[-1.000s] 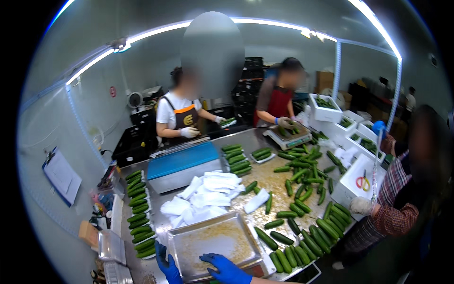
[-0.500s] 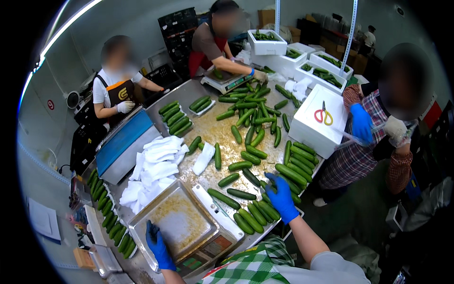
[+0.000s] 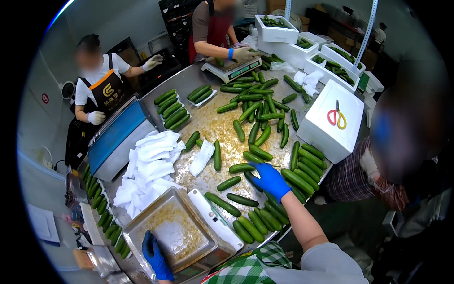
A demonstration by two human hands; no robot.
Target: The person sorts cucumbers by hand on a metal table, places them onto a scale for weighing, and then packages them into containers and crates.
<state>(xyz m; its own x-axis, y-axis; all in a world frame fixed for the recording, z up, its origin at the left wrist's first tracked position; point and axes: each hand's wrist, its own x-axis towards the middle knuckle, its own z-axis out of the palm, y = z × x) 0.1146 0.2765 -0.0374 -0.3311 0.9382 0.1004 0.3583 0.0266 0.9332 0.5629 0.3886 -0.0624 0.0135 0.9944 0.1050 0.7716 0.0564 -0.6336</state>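
My right hand (image 3: pixel 272 182), in a blue glove, reaches over the dark green cucumbers at the middle of the metal table. Its fingers are apart, next to a cucumber (image 3: pixel 241 167), and it holds nothing that I can see. Just below it, more cucumbers (image 3: pixel 257 221) lie in a row by the near edge. My left hand (image 3: pixel 157 258), also gloved in blue, rests open at the left rim of a weighing scale's stained metal pan (image 3: pixel 163 227). Its fingers are loosely bent and no object lies in the pan.
White cloth-like pieces (image 3: pixel 151 163) are heaped left of centre. Trays of cucumbers (image 3: pixel 171 110) stand beyond. A foam box (image 3: pixel 331 120) carries scissors (image 3: pixel 337 116) at right. Co-workers stand around the table (image 3: pixel 203 125), one at another scale (image 3: pixel 231 70).
My right hand has moved away from me and slightly left over the cucumbers. My left hand stays by the pan. The view has shifted, and the far-left co-worker has raised a hand.
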